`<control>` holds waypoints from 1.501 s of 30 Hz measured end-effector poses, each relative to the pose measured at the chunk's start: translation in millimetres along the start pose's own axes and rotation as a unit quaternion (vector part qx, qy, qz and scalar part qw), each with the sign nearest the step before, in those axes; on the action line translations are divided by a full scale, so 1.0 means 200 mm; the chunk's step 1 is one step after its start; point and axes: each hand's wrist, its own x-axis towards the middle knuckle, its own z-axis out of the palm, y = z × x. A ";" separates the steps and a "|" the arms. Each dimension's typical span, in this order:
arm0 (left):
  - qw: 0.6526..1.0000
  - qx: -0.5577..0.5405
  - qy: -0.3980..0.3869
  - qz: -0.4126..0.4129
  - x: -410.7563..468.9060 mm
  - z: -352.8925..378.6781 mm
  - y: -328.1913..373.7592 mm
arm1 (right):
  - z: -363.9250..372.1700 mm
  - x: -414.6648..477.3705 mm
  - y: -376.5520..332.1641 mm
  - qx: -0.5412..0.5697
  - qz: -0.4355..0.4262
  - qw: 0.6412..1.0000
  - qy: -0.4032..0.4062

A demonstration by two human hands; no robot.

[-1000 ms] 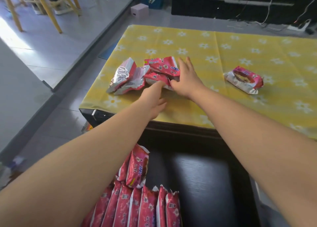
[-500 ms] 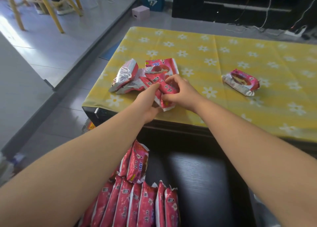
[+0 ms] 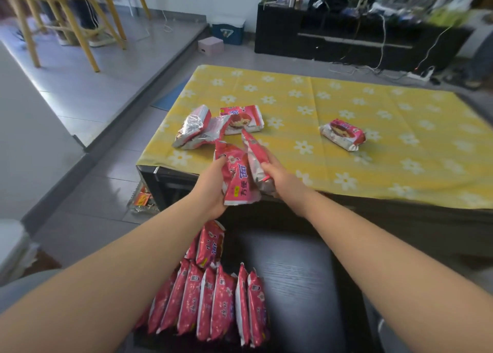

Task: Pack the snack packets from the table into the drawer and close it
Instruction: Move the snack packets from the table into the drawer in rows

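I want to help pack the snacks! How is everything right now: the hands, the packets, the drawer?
Left hand: grips a pink packet above the table edge.
Right hand: grips a second packet beside it.
Packet pile: three lying on the tablecloth, not held.
Lone packet: lying apart, further right.
Drawer: open, partly filled.
Drawer packets: standing on edge in a row, left side.

- We're in a home here, a living room by the look of it
- Low dark table (image 3: 400, 219) up front, dressed in a yellow daisy-print cloth (image 3: 373, 107)
- Long black media cabinet (image 3: 346, 43) at the back, cables trailing to a power strip (image 3: 422, 73) on the floor
- Wooden chair (image 3: 53, 19) on the raised grey tiled floor (image 3: 93, 85), left
- Small pink box (image 3: 210, 46) and a blue-and-white box (image 3: 229, 31) sitting by the wall
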 end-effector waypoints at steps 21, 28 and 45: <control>0.985 -0.009 -0.046 -0.164 -0.27 0.00 -0.46 | 0.41 -0.30 0.50 -0.003 0.160 0.984 0.076; 0.953 0.294 -0.034 -0.068 0.06 -0.12 -0.54 | 0.37 -0.20 0.51 0.072 0.163 0.980 0.085; 0.778 0.626 -0.013 0.052 0.31 -0.38 -0.53 | 0.44 0.00 0.82 -0.127 0.236 0.963 0.014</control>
